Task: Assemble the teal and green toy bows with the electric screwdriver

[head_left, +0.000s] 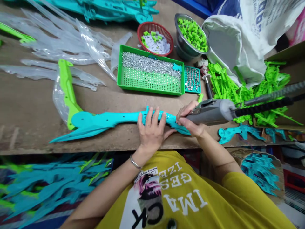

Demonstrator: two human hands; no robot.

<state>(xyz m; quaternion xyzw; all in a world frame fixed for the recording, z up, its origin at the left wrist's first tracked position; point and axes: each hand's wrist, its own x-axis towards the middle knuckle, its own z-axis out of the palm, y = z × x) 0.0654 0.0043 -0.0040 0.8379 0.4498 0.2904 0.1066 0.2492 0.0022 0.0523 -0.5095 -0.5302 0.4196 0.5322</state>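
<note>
A long turquoise plastic piece [114,118] lies along the table's front edge, with a green part [65,82] at its left end. My left hand [152,128] presses flat on the turquoise piece, right of its middle, fingers spread and nothing gripped. Wrapped round a grey power screwdriver [209,111], my right hand [192,119] holds it nearly level at the piece's right end. The tool's tip is hidden by my fingers. Behind the piece stands a green tray [150,90] of small silver screws.
Clear plastic blades [69,41] cover the back left. A red basket [170,41], a metal bowl [177,35], a small turquoise tray [199,81] and a hammer [208,87] stand behind. Green parts [226,82] pile up at right, by the tool's cable [264,106].
</note>
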